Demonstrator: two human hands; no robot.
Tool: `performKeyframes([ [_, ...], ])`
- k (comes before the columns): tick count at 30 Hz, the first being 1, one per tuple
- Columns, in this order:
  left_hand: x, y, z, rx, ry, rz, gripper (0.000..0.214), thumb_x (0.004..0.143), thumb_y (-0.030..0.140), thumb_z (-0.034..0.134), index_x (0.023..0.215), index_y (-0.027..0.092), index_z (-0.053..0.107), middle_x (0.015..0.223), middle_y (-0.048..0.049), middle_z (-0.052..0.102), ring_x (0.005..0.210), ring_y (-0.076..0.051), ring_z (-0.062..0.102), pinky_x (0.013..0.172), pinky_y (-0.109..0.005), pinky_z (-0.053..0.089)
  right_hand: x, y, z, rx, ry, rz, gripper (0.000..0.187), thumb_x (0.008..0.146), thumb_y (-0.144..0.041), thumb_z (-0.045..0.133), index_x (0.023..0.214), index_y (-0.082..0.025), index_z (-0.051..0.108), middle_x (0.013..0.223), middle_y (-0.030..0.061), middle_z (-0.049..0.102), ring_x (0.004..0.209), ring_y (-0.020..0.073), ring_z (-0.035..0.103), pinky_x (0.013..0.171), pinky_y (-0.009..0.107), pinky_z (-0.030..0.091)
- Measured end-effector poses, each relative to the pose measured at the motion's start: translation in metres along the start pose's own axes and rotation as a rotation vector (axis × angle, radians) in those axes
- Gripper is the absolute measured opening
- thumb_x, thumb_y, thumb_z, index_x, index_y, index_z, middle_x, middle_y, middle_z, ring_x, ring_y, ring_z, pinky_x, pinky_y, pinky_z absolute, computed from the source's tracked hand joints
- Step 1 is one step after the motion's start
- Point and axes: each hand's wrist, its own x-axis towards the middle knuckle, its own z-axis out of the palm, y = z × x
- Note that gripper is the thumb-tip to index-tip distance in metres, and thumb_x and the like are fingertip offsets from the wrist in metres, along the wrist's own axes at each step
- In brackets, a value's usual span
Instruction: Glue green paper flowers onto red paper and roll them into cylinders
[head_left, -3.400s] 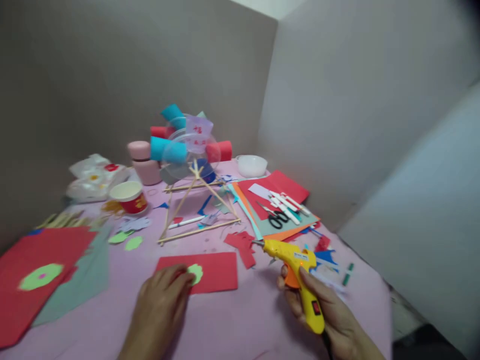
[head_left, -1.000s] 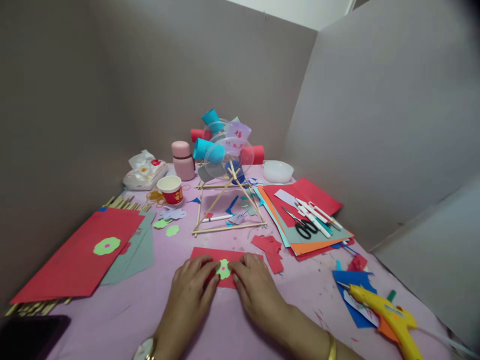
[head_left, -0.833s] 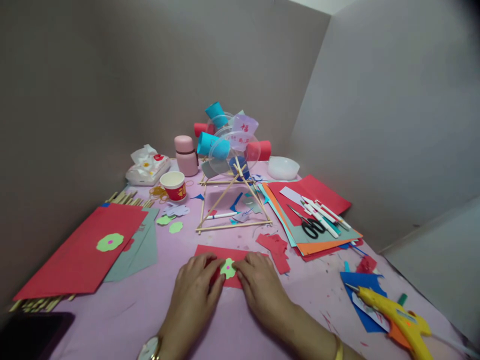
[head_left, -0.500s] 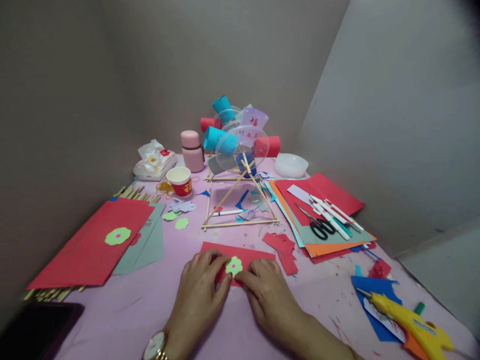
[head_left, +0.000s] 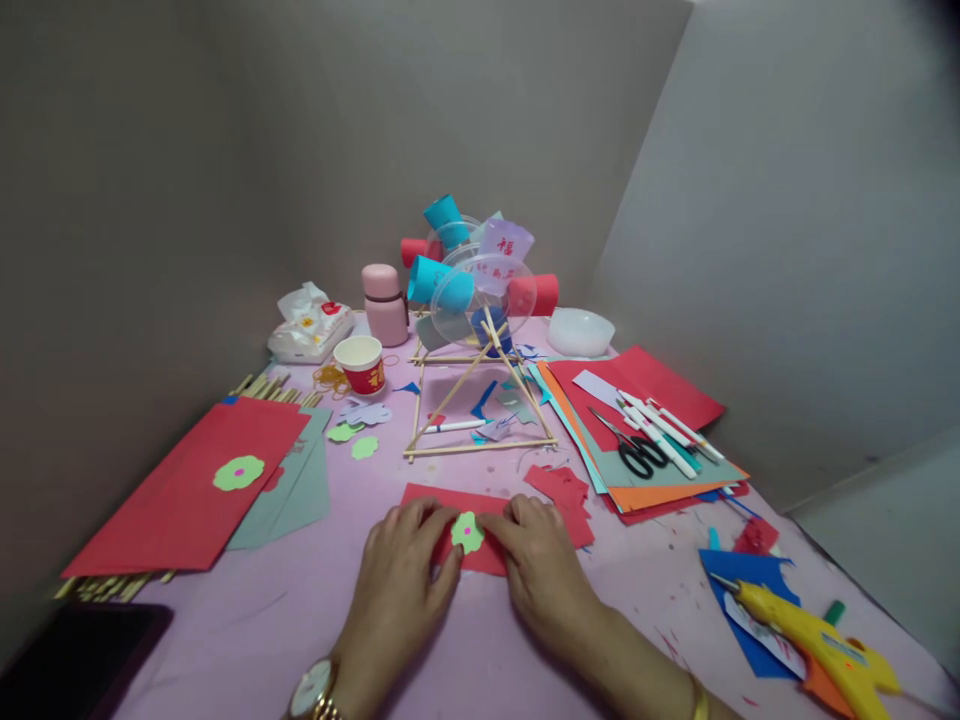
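Observation:
A green paper flower (head_left: 468, 533) with a pink centre lies on a small sheet of red paper (head_left: 487, 562) at the front middle of the table. My left hand (head_left: 409, 555), wrist watched, holds the flower's left edge between index finger and thumb, its other fingers curled on the red paper. From the other side, my right hand (head_left: 536, 550) presses its index finger on the flower's right edge, with the remaining fingers bent and its thumb partly hidden. Both hands rest low over the red paper and cover its front corners.
Behind stands a stick frame (head_left: 484, 447) with a wheel of paper cups (head_left: 442, 285). Right: scissors (head_left: 637, 452), pens (head_left: 664, 435) on coloured paper, and a yellow glue gun (head_left: 814, 635). Left: red sheet (head_left: 187, 485), paper cup (head_left: 361, 365), flask (head_left: 386, 310), phone (head_left: 82, 660).
My right hand has shifted slightly up and its index finger has moved from the flower's lower right to its upper right edge. My left hand stays in place.

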Motion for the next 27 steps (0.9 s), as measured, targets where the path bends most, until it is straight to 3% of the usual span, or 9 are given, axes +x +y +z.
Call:
performKeyframes([
  [11,-0.003,0.000,-0.003,-0.011,0.024,0.013,0.024,0.084,0.019,0.047,0.105,0.022,0.059,0.105,-0.0066,0.057,0.096,-0.024,0.051,0.083,-0.043,0.043,-0.009,-0.003,-0.005,0.080,0.009,-0.052,0.031,0.082,-0.003,0.044,0.091,-0.021,0.068,0.079,0.0052,0.052,0.077,0.0196,0.042,0.068,0.031,0.029],
  [27,-0.001,0.004,-0.002,0.039,0.030,-0.038,0.023,0.084,0.021,0.046,0.103,0.021,0.059,0.105,-0.0075,0.058,0.094,-0.025,0.052,0.080,-0.042,0.043,0.004,-0.004,0.001,0.015,-0.013,-0.029,0.035,0.086,-0.006,0.041,0.106,-0.023,0.063,0.083,0.0063,0.052,0.077,0.0198,0.043,0.068,0.031,0.029],
])
